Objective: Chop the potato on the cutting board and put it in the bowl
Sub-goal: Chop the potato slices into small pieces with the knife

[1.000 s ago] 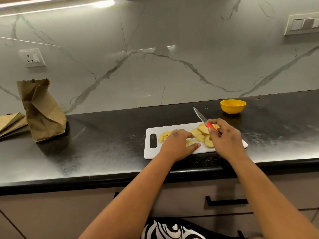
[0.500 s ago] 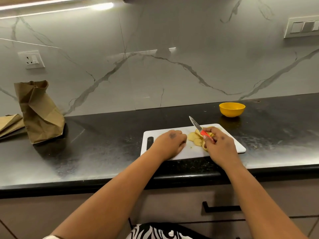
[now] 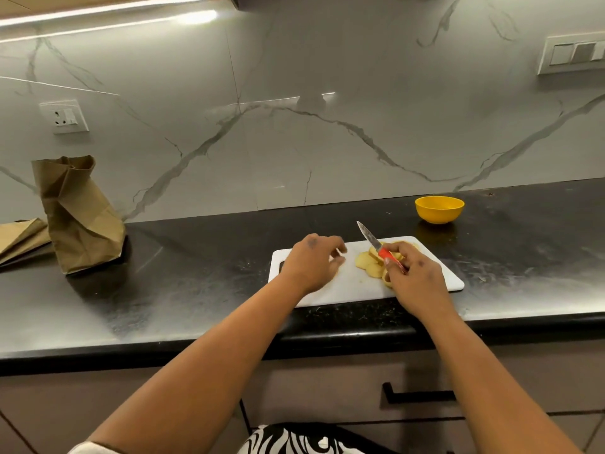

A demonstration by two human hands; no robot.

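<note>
On the black counter (image 3: 196, 283), from the left: crumpled brown paper bag (image 3: 77, 213); white cutting board (image 3: 355, 288) with the left hand (image 3: 312, 262) over it, fingers loosely curled, holding nothing. Potato slices (image 3: 368, 263) lie piled on the board beside the right hand (image 3: 415, 280), which grips a red-handled knife (image 3: 379, 249), blade raised. Yellow bowl (image 3: 439, 209) stands apart, behind the board.

Bare forearms, black-and-white zebra-patterned garment (image 3: 307, 439), pale sleeve edge (image 3: 86, 448) at left

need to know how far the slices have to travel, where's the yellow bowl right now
In the head view the yellow bowl stands on the black counter at the right, near the marble wall, just beyond the far right corner of the white cutting board and not touching it.
</note>
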